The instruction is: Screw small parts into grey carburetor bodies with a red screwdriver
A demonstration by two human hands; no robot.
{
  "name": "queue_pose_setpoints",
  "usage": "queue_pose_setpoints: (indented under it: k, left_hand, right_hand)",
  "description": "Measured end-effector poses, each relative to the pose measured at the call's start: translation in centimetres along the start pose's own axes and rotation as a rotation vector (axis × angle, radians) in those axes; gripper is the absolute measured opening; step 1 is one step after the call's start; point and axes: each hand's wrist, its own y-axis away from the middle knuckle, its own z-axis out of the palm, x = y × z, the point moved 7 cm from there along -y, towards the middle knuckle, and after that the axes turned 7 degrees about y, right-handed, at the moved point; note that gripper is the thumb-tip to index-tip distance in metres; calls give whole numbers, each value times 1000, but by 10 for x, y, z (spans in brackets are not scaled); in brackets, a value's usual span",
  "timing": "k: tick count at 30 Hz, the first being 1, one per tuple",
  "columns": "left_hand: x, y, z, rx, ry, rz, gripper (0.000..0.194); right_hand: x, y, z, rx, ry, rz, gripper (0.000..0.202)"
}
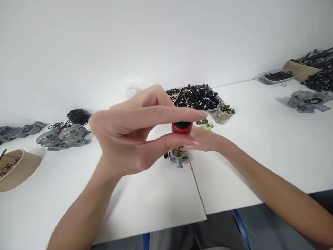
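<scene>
The left hand (119,149) pinches a smooth red, black-topped round handle (181,130) over the grey cast-metal body (179,161) on the white worktop (156,201); the right hand (204,139) is beside it, grip hidden.

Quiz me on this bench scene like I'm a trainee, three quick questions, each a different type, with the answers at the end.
1. True or false: the left hand grips the red-and-black object between fingers and thumb.

2. Relative to the tray of black parts, where is the clear cup?
A) Underneath it
B) Beside it
C) On top of the black parts

3. Fill in the blank: the lone ring lying near the shallow clear container is coloured ____.

Key: 1. True; 2. B; 3. black
</scene>
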Motion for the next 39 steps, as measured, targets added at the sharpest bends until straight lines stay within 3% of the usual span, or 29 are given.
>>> queue_pose_setpoints:
  k: [2,5,9,14,17,20,23,27,33,39]
  left_hand:
    - [-8,1,0,-71,83,-71,32]
    - [-17,2,-5,-140,200,-52,31]
    - [-24,1,-7,-115,102,-28,27]
    - [-14,1,-9,15,101,66,36]
    - [-23,1,-8,-69,252,-15,38]
    - [-30,1,-9,-107,208,-71,29]
    - [-24,1,-7,-92,105,-21,25]
    - [-11,2,-7,16,11,62,30]
    - [-22,3,-3,-144,256,-54,30]
    - [-17,0,-6,-90,81,57,31]
  right_hand:
    - [-2,2,0,-24,-31,11,15]
    - [-3,4,1,-45,-54,47,17]
    - [-2,3,3,-67,-53,99,18]
    - [-3,2,2,-51,-110,50,16]
    - [-1,2,4,-67,-116,58,17]
    - [1,2,5,-83,-92,83,17]
    - [-1,2,4,-66,-84,75,16]
    - [-5,3,2,-51,-100,57,16]
    - [0,2,4,-54,-112,80,17]
    - [-2,2,4,-64,-121,74,20]
